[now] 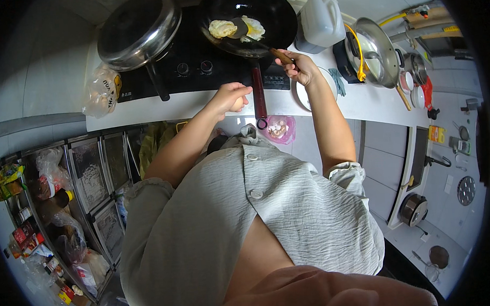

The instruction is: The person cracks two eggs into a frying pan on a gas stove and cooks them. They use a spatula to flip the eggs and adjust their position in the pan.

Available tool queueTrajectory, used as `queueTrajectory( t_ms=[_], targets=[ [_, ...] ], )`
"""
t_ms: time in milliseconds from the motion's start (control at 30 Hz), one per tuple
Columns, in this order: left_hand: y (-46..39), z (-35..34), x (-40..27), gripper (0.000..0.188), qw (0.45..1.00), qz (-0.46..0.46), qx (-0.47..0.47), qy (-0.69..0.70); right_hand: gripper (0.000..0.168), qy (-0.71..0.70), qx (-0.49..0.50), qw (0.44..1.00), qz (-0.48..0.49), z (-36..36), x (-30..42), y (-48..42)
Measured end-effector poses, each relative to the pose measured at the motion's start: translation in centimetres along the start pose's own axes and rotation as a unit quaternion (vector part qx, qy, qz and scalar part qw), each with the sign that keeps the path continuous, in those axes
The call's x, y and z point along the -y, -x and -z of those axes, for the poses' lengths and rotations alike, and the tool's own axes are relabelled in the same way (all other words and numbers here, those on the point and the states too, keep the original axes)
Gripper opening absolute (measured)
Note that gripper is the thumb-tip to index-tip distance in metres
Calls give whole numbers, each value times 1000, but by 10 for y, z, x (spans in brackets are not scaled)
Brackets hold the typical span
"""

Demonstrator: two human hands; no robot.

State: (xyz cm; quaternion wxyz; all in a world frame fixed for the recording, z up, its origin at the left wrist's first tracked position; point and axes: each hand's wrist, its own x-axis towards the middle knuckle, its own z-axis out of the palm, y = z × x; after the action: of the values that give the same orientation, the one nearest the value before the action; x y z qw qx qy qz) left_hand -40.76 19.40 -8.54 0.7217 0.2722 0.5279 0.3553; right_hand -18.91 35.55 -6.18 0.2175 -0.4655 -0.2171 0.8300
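Note:
My right hand (302,67) grips the wooden handle of a spatula (281,55). The spatula's metal blade rests in a black wok (280,14) on the hob, between one folded fried egg (221,29) on the left and another fried egg (256,29) on the right, whose edge it overlaps. The wok's dark red handle (259,89) points towards me, past the counter's front edge. Left of that handle, my left hand (223,98) is closed around a light brown egg (238,105), partly hidden by the fingers.
A pan with a domed metal lid (137,31) occupies the hob's left side. A plastic bag (101,91) sits beside it. Rightward are a plastic jug (323,22), a white plate (301,95) under my forearm and a large steel pot (383,55). Below, a pink bag (288,131) holds eggshells.

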Motion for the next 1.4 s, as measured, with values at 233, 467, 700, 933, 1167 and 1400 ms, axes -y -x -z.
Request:
queueTrajectory(
  t_ms=[233, 467, 700, 933, 1167, 1400],
  targets=[
    [0, 3, -3, 24, 1000, -3, -7, -9, 24, -52, 29, 998, -1, 3, -12, -11],
    [-2, 8, -7, 24, 1000, -12, -12, 1, 25, -68, 30, 996, 46, -4, -6, -13],
    [-5, 13, -10, 24, 1000, -11, -9, 13, 26, 113, -114, 961, 225, -45, -18, -20],
    [-8, 16, -11, 23, 1000, -10, -13, 13, 30, 435, -193, 792, 383, -68, -56, -24],
    [-12, 14, -13, 23, 1000, -10, -5, 8, 31, 426, -190, 795, 388, -50, -43, -17],
    [-9, 7, -20, 23, 1000, -8, 1, 8, 31, 550, -192, 732, 354, -51, -17, 61]
  ],
)
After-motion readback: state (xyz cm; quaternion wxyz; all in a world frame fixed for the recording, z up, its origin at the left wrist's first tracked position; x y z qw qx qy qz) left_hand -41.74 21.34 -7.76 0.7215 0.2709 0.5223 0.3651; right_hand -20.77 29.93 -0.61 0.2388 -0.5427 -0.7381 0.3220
